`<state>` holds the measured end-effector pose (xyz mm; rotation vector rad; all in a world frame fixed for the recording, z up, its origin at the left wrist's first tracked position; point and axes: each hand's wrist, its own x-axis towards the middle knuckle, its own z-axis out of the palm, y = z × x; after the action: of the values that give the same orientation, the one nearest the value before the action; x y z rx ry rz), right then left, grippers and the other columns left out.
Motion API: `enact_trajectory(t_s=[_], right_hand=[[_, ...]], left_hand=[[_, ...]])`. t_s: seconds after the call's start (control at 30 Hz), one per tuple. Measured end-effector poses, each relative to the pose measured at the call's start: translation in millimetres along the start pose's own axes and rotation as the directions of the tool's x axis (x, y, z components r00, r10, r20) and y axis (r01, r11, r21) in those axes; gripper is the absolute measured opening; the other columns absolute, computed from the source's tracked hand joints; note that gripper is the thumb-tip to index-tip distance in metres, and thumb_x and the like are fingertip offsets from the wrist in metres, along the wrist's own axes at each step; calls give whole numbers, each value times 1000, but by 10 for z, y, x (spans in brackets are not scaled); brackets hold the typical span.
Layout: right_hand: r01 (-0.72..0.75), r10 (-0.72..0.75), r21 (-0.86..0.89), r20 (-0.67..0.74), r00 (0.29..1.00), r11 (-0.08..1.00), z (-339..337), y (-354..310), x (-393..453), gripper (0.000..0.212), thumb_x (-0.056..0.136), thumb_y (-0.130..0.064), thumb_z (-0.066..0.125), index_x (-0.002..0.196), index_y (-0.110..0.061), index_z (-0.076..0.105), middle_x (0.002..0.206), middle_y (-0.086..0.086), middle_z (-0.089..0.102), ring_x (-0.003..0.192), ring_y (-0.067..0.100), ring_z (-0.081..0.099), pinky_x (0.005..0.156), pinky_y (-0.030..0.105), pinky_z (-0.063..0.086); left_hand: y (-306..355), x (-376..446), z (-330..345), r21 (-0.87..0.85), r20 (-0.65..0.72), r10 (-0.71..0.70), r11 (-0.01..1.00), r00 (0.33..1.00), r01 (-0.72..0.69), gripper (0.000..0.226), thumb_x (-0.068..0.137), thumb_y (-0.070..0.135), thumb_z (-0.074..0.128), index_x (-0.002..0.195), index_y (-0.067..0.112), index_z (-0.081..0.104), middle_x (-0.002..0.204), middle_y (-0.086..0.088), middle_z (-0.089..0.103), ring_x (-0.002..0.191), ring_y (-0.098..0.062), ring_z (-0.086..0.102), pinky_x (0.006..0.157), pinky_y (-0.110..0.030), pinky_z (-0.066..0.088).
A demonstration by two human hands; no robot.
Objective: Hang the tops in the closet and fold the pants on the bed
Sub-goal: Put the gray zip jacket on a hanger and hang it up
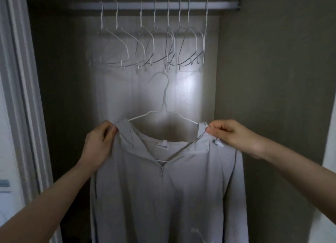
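Observation:
A light grey zip-up hooded top (169, 197) hangs in front of me on a white wire hanger (164, 104). The hanger's hook points up, well below the closet rod (154, 6). My left hand (99, 144) grips the top's left shoulder by the collar. My right hand (231, 135) pinches the right shoulder fabric where the hanger's arm goes in. The zip is partly open and a small label shows inside the neck.
Several empty white wire hangers (145, 48) hang along the rod inside the dim closet. A white door frame (21, 97) stands at the left. The closet's side wall (272, 79) rises at the right.

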<state>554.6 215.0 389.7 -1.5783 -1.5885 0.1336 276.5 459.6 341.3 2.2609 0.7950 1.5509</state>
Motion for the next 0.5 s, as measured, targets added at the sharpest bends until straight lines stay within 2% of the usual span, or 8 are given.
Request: enact_trajectory(t_s=[0.1,0.17,0.23,0.33,0.37,0.43,0.5], right_hand=[[-222,220,336,43,975,915,-54,-97,-103,29,94,-19,54,79,5,62,68,15,57,64,17,55,62,20,47],[-333,348,447,51,936,830,-148,-201,-176,21,91,-16,58,86,1,68,75,14,69,65,18,66,62,23,57],[-388,439,451,-9,899,804,-275,-342,-246,16,91,-12,60,89,1,68,79,14,71,64,19,68,61,28,59],[-389,509,458,-173,843,800,-448,-544,-296,10,90,-4,59,83,-1,65,71,12,68,58,19,67,58,31,58],[-381,509,434,-226,831,816,-479,-615,-303,10,90,0,58,83,-1,64,70,12,67,57,20,67,62,33,58],[-377,489,350,-329,808,858,-506,-745,-278,7,87,4,57,86,1,63,73,14,64,57,21,65,68,38,57],[-369,432,227,-406,806,901,-515,-881,-227,6,85,5,55,83,3,60,65,12,62,49,18,62,52,28,54]], left_hand=[[11,108,175,86,53,-23,996,998,18,17,98,19,52,98,10,67,97,-10,68,89,-26,62,79,-31,43],[75,157,310,96,99,-63,994,993,53,22,97,16,56,112,6,67,110,-14,68,97,-27,63,85,-28,42],[212,158,457,24,196,-105,994,975,102,29,96,12,57,123,4,63,119,-12,67,104,-24,63,92,-27,45],[613,36,701,-119,362,-18,991,932,65,34,93,9,60,127,6,60,118,-4,66,105,-15,63,89,-11,42],[797,-20,793,-183,387,36,982,922,39,34,92,8,62,126,6,61,116,-5,68,106,-16,64,91,-12,43],[1204,-175,933,-333,381,133,943,915,2,30,90,11,66,121,11,65,109,-4,72,104,-14,67,99,-24,47],[1592,-339,1018,-502,375,216,865,901,2,33,88,22,70,121,21,62,109,4,71,102,-6,66,96,-24,47]])
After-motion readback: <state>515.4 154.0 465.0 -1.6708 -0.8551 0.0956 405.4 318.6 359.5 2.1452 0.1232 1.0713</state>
